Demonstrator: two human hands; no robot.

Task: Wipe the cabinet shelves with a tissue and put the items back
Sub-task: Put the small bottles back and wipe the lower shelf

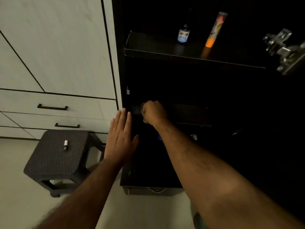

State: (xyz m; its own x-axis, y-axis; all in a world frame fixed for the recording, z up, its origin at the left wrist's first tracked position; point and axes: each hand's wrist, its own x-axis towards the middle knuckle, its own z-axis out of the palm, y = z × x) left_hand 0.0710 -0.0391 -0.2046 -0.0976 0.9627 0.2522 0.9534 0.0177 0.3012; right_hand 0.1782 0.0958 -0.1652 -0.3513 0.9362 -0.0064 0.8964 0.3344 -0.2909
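Note:
The dark cabinet stands open, and its upper shelf [156, 52] carries a small blue-labelled bottle [183, 34] and a tall orange-ended tube [214, 30]. My right hand [154, 113] reaches onto the lower shelf [189, 113] near its left wall. Its fingers are curled round a pale crumpled scrap, apparently the tissue [144, 121], which is mostly hidden in the dark. My left hand [120, 138] has its fingers straight, flat against the cabinet's left front edge. A small white-capped bottle [65, 145] lies on the dark stool [57, 156].
White drawers with black handles [52, 107] stand to the left behind the stool. A metal door hinge [280, 48] juts out at the upper right. A drawer front [156, 190] sits at the cabinet's base. The cabinet's inside is too dark to make out.

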